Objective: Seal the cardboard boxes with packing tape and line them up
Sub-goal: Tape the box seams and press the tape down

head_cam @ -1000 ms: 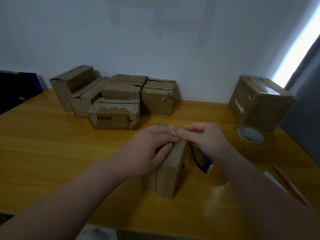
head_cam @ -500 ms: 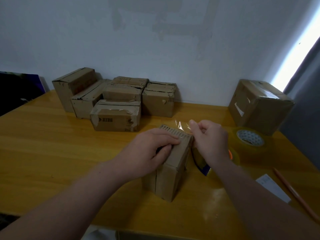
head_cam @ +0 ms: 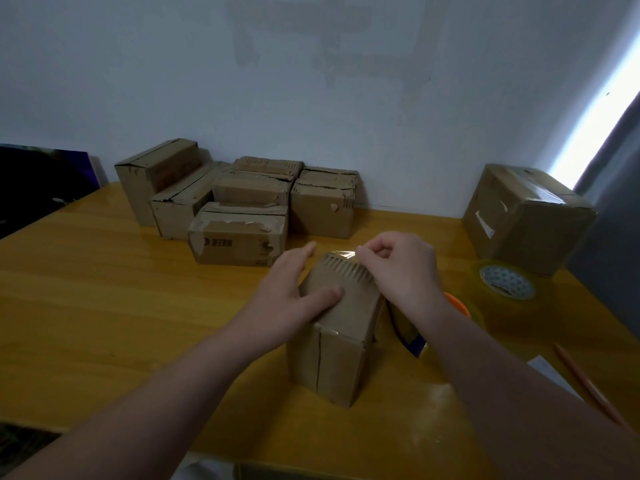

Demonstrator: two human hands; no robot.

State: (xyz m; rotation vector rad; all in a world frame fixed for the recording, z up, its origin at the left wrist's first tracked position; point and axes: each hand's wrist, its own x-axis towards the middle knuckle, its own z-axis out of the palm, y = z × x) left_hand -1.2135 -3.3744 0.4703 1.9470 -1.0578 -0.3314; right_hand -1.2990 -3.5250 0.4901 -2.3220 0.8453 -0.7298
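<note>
A dark panel (head_cam: 34, 181) leans at the wall at nine o'clock. A pile of boxes (head_cam: 242, 199) is huddled against the wall at eleven o'clock on the yellow table (head_cam: 104, 289).

The small box (head_cam: 332, 341) stands on end in the middle of the table, nearest the person. The left hand (head_cam: 287, 299) lies flat against its left side, fingers straight and thumb pressed on the top face. At the box's far top edge, twelve o'clock, a clear tape strip (head_cam: 341, 253) catches the light. The right hand (head_cam: 405, 271) has it pinched between curled fingers and thumb.

A tape roll (head_cam: 505, 284) lies flat at three o'clock from the small box. Beyond it, at two o'clock, is a big box (head_cam: 526, 216). A pencil (head_cam: 588, 386) lies near the table's right edge at four o'clock.
</note>
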